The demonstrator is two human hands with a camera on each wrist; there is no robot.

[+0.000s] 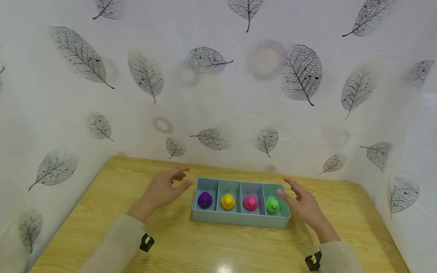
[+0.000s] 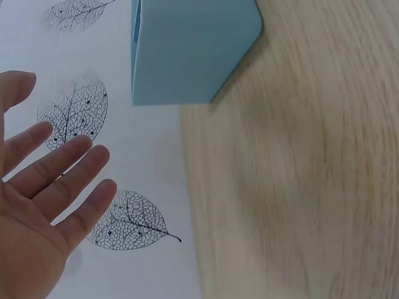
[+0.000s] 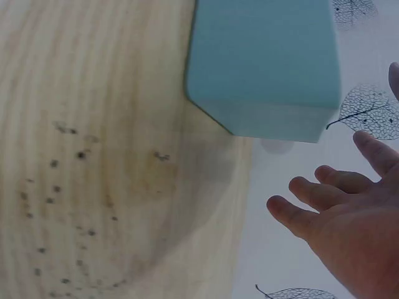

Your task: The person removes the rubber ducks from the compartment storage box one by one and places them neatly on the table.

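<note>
A pale blue-green box (image 1: pixel 240 219) with a row of compartments stands on the table. From left to right its compartments hold a purple toy duck (image 1: pixel 205 200), a yellow toy duck (image 1: pixel 228 201), a pink toy duck (image 1: pixel 250 202) and a green toy duck (image 1: pixel 272 204). Just left of the box my left hand (image 1: pixel 166 188) hovers with loosely bent fingers, apart from it and holding nothing. My right hand (image 1: pixel 304 205) is at the box's right end, its thumb close to the rim; contact cannot be told in the head view. Both wrist views show spread fingers.
The wooden table (image 1: pixel 226 259) extends in front of the box. A white leaf-print cloth (image 1: pixel 239 111) hangs behind and at both sides. Small dark specks (image 3: pixel 81 156) mark the table near the right wrist. Each wrist wears a small black device (image 1: pixel 146 242).
</note>
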